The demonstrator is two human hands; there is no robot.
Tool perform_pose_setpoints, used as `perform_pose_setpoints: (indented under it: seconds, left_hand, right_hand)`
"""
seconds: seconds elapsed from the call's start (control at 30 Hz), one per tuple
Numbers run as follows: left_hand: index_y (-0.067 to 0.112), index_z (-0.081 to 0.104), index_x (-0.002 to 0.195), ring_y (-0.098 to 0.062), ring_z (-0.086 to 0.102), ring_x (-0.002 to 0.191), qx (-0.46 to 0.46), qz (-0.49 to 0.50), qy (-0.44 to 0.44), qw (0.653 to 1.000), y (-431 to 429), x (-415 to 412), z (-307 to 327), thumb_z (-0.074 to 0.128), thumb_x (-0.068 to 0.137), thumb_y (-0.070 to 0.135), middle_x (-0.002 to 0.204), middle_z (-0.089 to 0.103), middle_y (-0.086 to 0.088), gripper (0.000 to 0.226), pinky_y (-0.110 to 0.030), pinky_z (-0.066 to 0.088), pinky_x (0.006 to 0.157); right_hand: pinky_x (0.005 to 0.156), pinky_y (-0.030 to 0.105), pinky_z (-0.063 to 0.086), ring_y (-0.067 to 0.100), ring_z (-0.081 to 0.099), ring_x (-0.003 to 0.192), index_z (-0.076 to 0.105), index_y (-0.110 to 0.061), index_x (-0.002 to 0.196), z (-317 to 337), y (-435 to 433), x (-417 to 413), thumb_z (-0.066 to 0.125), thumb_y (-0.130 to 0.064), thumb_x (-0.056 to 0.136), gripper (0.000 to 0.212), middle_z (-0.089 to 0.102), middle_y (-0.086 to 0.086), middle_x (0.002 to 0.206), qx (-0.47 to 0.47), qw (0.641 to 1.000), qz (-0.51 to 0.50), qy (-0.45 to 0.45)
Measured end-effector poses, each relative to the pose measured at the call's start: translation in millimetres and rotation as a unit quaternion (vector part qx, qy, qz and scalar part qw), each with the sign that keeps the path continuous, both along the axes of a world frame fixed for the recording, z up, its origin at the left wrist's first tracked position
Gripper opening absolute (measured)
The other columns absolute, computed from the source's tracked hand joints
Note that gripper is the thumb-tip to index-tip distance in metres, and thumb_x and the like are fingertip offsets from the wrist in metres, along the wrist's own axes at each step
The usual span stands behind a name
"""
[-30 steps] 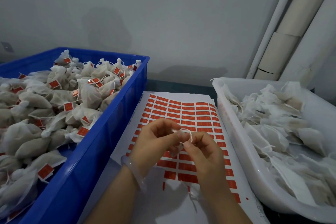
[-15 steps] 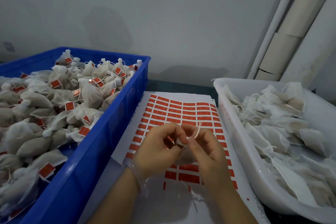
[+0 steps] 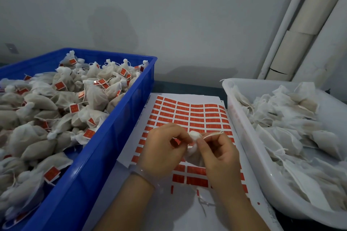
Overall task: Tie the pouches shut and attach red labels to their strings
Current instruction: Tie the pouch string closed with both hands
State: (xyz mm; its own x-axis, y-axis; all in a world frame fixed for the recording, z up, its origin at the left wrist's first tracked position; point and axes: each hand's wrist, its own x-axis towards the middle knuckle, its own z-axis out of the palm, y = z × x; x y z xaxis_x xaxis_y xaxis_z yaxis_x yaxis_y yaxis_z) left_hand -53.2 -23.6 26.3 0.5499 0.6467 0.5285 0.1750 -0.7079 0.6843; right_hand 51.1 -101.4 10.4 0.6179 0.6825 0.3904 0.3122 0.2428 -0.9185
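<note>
Between the fingertips sits a small white mesh pouch (image 3: pixel 193 136), its gathered neck pinched by the left hand (image 3: pixel 163 149), its thin white string (image 3: pixel 214 134) pinched by the right hand's (image 3: pixel 220 154) curled fingers.

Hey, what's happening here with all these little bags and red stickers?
A person is tying a small white pouch over the sheet of red labels. The left hand pinches the pouch's gathered top while the right hand pinches its string. No label shows on this string yet. The blue crate holds tied, labelled pouches; the white tub holds flat, unlabelled pouches.
</note>
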Motion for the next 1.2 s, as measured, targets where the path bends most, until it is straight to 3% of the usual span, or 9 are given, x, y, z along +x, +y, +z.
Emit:
perform_pose_setpoints:
  seconds: [0.23,0.33,0.43,0.57,0.7,0.83,0.97,1.1,1.2]
  left_hand:
    - [0.028,0.071,0.09,-0.001,0.055,0.08,-0.063,0.049,0.028,0.996,2,1,-4,0.063,0.087,0.015,0.08,0.052,0.024,0.015,0.0,0.042,0.068]
    - [0.035,0.068,0.076,0.003,0.06,0.076,-0.236,-0.012,-0.036,0.971,-3,3,1,0.056,0.092,0.024,0.072,0.062,0.016,0.023,-0.005,0.045,0.059]
    - [0.029,0.072,0.07,-0.01,0.068,0.067,-0.373,-0.044,-0.108,0.921,-6,4,5,0.06,0.072,0.051,0.068,0.069,0.008,0.025,-0.014,0.05,0.056]
    - [0.029,0.072,0.068,-0.013,0.067,0.066,-0.381,-0.041,-0.129,0.915,-4,5,1,0.064,0.077,0.04,0.068,0.068,0.004,0.017,-0.016,0.049,0.055]
    - [0.022,0.07,0.068,-0.015,0.066,0.067,-0.396,-0.079,-0.143,0.904,-3,5,-1,0.056,0.091,0.016,0.07,0.066,-0.001,0.028,-0.019,0.051,0.059]
    - [0.017,0.069,0.072,-0.02,0.065,0.066,-0.385,-0.12,-0.11,0.908,-1,2,2,0.054,0.091,0.01,0.071,0.066,-0.006,0.026,-0.026,0.054,0.058]
    - [0.016,0.069,0.075,-0.029,0.064,0.075,-0.374,-0.163,-0.061,0.911,-2,1,2,0.053,0.092,0.009,0.08,0.065,-0.019,0.025,-0.034,0.056,0.071]
    - [0.028,0.071,0.069,-0.017,0.065,0.068,-0.358,-0.178,-0.055,0.915,-6,1,3,0.056,0.091,0.015,0.071,0.067,0.0,0.029,-0.025,0.056,0.068]
    - [0.028,0.069,0.067,-0.016,0.063,0.065,-0.337,-0.17,-0.062,0.924,-5,2,3,0.059,0.089,0.015,0.067,0.065,0.0,0.027,-0.024,0.055,0.065]
  right_hand:
    - [0.063,0.003,0.045,-0.005,0.061,0.088,0.057,-0.032,0.084,-5,2,-7,0.059,-0.038,0.076,0.01,0.063,-0.034,0.088,0.021,0.998,-0.01,-0.052]
    - [0.067,0.004,0.047,-0.005,0.061,0.09,0.059,-0.035,0.09,-3,1,-9,0.059,-0.039,0.077,0.013,0.062,-0.034,0.092,0.026,0.996,-0.006,-0.087]
    - [0.065,-0.003,0.04,-0.013,0.058,0.092,0.057,-0.04,0.091,0,-1,-12,0.059,-0.044,0.077,0.015,0.059,-0.043,0.093,0.031,0.992,-0.004,-0.126]
    - [0.069,-0.001,0.042,-0.011,0.059,0.09,0.057,-0.038,0.089,-4,0,-15,0.061,-0.034,0.077,0.013,0.06,-0.041,0.092,0.027,0.991,0.018,-0.133]
    - [0.068,0.008,0.049,0.005,0.063,0.084,0.059,-0.028,0.082,-3,-2,-9,0.06,-0.03,0.077,0.006,0.065,-0.02,0.086,0.039,0.995,0.034,-0.087]
    - [0.069,0.014,0.051,0.015,0.061,0.08,0.058,-0.022,0.077,0,-2,-5,0.056,-0.028,0.08,0.006,0.063,-0.009,0.078,0.039,0.996,0.025,-0.082]
    - [0.065,0.015,0.053,0.012,0.063,0.08,0.061,-0.022,0.079,1,-2,-4,0.062,-0.035,0.084,0.014,0.065,-0.012,0.076,0.028,0.999,0.027,-0.027]
    - [0.059,0.009,0.049,0.003,0.065,0.08,0.06,-0.022,0.08,2,-2,-1,0.055,-0.039,0.072,0.019,0.067,-0.017,0.077,0.024,0.998,0.032,0.05]
    - [0.058,0.009,0.049,0.003,0.065,0.078,0.062,-0.022,0.08,0,0,-2,0.055,-0.04,0.071,0.021,0.067,-0.017,0.075,0.013,0.998,0.034,0.056]
